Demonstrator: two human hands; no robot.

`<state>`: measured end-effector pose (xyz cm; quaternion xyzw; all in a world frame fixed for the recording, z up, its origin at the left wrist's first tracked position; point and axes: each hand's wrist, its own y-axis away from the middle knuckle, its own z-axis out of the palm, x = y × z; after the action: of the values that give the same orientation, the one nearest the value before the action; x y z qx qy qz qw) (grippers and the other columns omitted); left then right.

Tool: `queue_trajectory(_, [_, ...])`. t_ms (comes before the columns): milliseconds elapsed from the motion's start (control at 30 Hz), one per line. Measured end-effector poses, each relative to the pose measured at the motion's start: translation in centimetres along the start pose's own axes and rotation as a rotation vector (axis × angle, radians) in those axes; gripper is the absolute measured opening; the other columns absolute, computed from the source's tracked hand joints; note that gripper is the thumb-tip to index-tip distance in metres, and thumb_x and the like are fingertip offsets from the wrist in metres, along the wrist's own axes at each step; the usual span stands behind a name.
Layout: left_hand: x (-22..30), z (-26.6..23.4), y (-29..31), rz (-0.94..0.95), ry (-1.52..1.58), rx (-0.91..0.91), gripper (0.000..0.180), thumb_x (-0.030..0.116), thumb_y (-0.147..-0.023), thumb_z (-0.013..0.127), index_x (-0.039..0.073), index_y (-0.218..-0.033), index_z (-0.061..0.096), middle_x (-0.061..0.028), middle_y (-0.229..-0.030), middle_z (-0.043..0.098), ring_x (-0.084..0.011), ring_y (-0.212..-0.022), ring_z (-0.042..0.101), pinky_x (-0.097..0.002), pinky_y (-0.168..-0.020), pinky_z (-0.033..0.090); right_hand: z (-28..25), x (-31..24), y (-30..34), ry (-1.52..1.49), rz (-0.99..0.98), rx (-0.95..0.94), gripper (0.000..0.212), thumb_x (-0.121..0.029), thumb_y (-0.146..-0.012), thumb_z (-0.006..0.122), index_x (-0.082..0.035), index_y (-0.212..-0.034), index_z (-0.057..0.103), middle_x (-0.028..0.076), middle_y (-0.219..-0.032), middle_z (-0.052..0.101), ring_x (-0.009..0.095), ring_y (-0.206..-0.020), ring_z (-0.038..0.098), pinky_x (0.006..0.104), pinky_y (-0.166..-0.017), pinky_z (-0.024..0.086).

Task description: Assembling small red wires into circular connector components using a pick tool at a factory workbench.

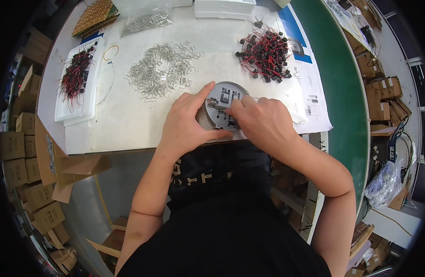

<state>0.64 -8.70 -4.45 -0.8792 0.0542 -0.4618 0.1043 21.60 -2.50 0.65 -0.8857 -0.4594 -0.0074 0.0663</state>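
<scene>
A round grey plastic housing with raised moulded parts inside rests at the table's front edge. My left hand curves round its left side, thumb along the near rim and fingers at the far left rim. My right hand reaches over its right side, fingers pinched together and pressed down into the inside. Whatever lies between those fingertips is hidden. Beyond my left hand lies a loose heap of small bent metal clips. Farther right is a pile of small black round parts with red and black wires.
On the left, a white tray carries more black wired parts. A clear bag of metal clips, a stack of circuit boards and a white box stand at the back. Printed paper sheets lie on the right.
</scene>
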Motion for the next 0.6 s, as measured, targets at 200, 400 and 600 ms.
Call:
queue_trajectory(200, [0.3,-0.2,-0.2,-0.012,-0.027,-0.011,0.110,0.042,-0.055,0.102,0.002,-0.148,0.059,-0.0096,-0.092,0.068,-0.0272,-0.089,0.060,-0.0396,-0.086,0.051,0.8,0.8,-0.3,-0.182,0.053,0.018,0.026,-0.030,-0.100,0.068,-0.009,-0.086,0.063,0.010,-0.072,0.064,0.032,-0.058,0.067,0.0436,-0.052,0.051])
queue_trajectory(400, [0.3,-0.2,-0.1,-0.006,-0.017,-0.015,0.110,0.042,-0.055,0.102,0.002,-0.148,0.059,-0.0097,-0.091,0.067,-0.0271,-0.089,0.060,-0.0399,-0.085,0.051,1.1,0.9,0.0,-0.194,0.051,0.021,0.022,-0.030,-0.099,0.068,-0.009,-0.091,0.068,0.010,-0.073,0.066,0.030,-0.057,0.070,0.0418,-0.049,0.052])
queue_trajectory(600, [0.3,-0.1,0.1,0.005,-0.019,-0.010,0.111,0.040,-0.055,0.102,0.002,-0.149,0.058,-0.0100,-0.093,0.068,-0.0278,-0.090,0.060,-0.0402,-0.086,0.051,0.9,0.3,0.2,-0.190,0.082,0.011,0.024,-0.030,-0.100,0.068,-0.009,-0.089,0.066,0.011,-0.073,0.065,0.031,-0.058,0.069,0.0424,-0.050,0.052])
